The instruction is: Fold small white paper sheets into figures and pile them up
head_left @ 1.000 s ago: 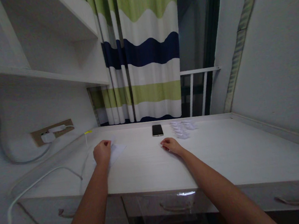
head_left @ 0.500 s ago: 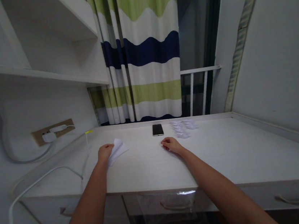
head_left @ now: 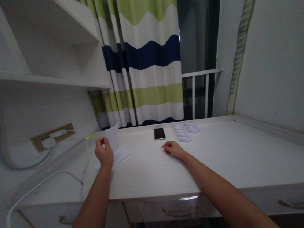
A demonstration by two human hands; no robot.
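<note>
I work over a broad white worktop (head_left: 240, 155) with a raised far edge. The paper is at left: a thin white sheet (head_left: 112, 136) stands raised at my left hand (head_left: 104, 152), and flat white paper (head_left: 122, 154) lies below, partly hidden by that hand. The left hand is curled into a ring, fingertips drawn in to the thumb; from how the sheet stands, I judge it pinched there, though the contact is hidden. My right hand (head_left: 173, 149) is low over the worktop, near the centre, fingers half curled with tips close to the thumb; I cannot tell whether anything is between them.

For sound handling, take one layer only, keep the pinch light and near the edge, and hold the sheet clear so it does not drag the paper underneath. A hard squeeze would likely crease it.

Materials: the worktop is smooth and faintly grained. The sheet is matte and straight-edged. A flat rectangular black-screened phone (head_left: 159, 133) lies at far centre. To its right, small angular white pieces (head_left: 181, 132), seemingly folded paper, lie in loose rows; their folds are too small to make out.
</note>
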